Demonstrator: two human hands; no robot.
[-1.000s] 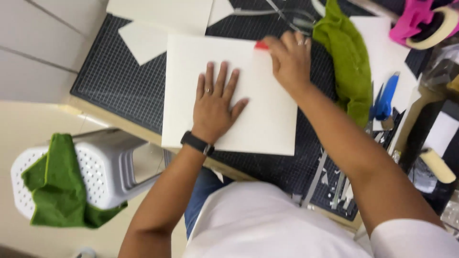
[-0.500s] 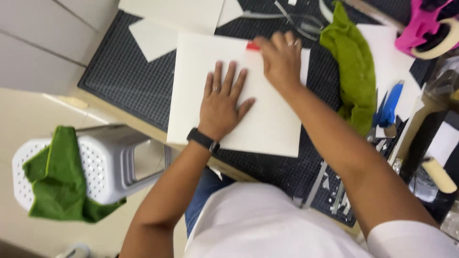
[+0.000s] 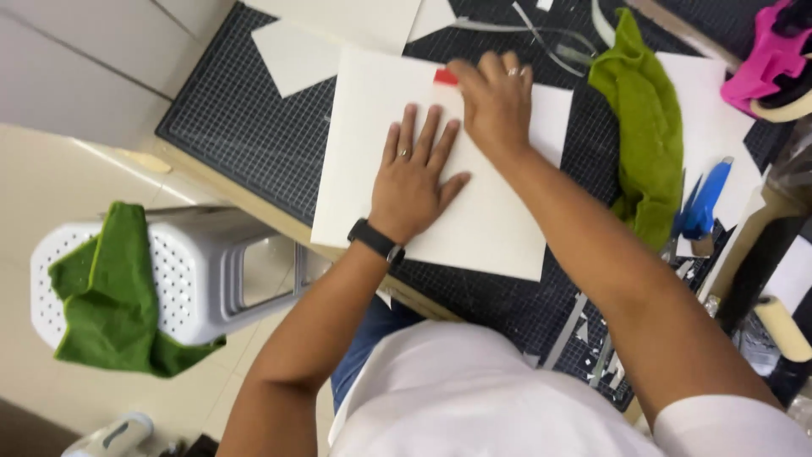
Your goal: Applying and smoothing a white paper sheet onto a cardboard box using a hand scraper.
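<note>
**Fingers spread on a white board, a red tool under the other hand**

Fingers of the left hand (image 3: 412,182) lie splayed and flat, pressing palm-down on a large white board (image 3: 474,228) and grasping nothing; a ring shows on one finger and a black wristband (image 3: 375,240) circles the wrist. From the head view, the right hand (image 3: 497,103) sits just beyond the left, knuckles up and fingers curled over a small red tool (image 3: 445,77), of which only one corner shows at the fingertips. That tool rests on the board near its far edge.

The board lies on a dark gridded cutting mat (image 3: 237,127) that covers the table, with its near corner close to the table's edge. More white sheets (image 3: 296,55) lie on the mat past the board. A green cloth (image 3: 647,127) is bunched to the right of the board, with a blue-handled tool (image 3: 704,199) just beside it. A pink tape dispenser (image 3: 765,55) sits at the far right corner.

No open container shows; the nearest thing is a perforated white plastic stool (image 3: 194,271) on the floor to the left, with a second green cloth (image 3: 110,296) draped over it.

Both forearms reach forward from a white-shirted torso, the left nearly straight, the right angled in across the mat from the right.
</note>
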